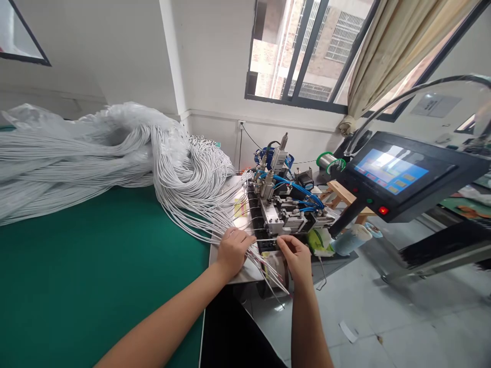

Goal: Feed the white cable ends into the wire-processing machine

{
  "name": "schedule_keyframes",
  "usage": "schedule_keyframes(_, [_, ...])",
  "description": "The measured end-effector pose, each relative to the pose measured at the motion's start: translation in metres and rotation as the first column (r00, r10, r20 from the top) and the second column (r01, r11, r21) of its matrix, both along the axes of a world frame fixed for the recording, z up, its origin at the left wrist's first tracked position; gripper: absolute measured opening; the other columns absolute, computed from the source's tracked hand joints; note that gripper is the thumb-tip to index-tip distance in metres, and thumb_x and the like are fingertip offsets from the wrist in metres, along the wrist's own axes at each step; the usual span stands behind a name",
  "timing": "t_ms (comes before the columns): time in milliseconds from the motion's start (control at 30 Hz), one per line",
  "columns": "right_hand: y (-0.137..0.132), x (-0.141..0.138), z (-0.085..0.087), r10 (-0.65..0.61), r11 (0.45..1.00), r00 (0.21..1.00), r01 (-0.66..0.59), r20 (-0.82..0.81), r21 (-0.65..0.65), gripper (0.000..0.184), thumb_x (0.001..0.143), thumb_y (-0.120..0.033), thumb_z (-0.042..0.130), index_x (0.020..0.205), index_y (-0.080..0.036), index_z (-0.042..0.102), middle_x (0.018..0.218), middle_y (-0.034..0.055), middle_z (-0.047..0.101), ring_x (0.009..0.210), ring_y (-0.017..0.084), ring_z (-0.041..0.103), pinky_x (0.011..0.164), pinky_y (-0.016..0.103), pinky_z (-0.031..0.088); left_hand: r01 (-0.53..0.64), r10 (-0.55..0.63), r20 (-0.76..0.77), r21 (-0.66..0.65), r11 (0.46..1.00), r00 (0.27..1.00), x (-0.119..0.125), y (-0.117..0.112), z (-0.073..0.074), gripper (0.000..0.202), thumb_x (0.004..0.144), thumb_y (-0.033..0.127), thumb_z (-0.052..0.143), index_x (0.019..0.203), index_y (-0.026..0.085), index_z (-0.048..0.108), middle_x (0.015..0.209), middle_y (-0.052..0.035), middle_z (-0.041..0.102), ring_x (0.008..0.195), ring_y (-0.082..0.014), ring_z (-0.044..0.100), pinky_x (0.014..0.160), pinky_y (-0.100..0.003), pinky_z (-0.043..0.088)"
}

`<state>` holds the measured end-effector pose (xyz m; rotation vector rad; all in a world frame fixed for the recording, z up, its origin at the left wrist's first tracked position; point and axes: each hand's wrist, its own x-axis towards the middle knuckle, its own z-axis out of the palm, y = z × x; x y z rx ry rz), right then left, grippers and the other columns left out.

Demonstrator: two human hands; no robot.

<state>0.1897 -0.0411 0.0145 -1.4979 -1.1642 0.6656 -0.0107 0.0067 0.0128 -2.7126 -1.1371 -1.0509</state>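
My left hand (232, 251) is closed around the ends of several thin white cables (199, 204) that fan across a metal plate (245, 273). My right hand (294, 255) pinches one white cable (266, 239), stretched level between both hands just in front of a small machine (286, 207) with blue air hoses. More cable ends hang off the plate below my hands.
A big bundle of white cables (76, 153) in clear plastic lies across the green table (84, 286). A black touch-screen panel (395, 176) on an arm stands to the right. A solder spool (328, 161), a wooden stand (341, 194) and grey floor lie beyond.
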Motion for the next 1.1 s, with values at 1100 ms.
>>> schedule_keyframes(1100, [0.021, 0.025, -0.016, 0.224, 0.970, 0.952, -0.196, 0.207, -0.147, 0.028, 0.083, -0.042, 0.052, 0.069, -0.019, 0.054, 0.064, -0.0014, 0.052, 0.061, 0.015, 0.047, 0.059, 0.025, 0.037, 0.106, -0.137, -0.215, -0.148, 0.983, 0.967, 0.003, 0.009, -0.008, 0.049, 0.073, -0.001, 0.048, 0.113, 0.024, 0.062, 0.094, -0.0052, 0.061, 0.091, -0.0201, 0.054, 0.089, -0.040, 0.033])
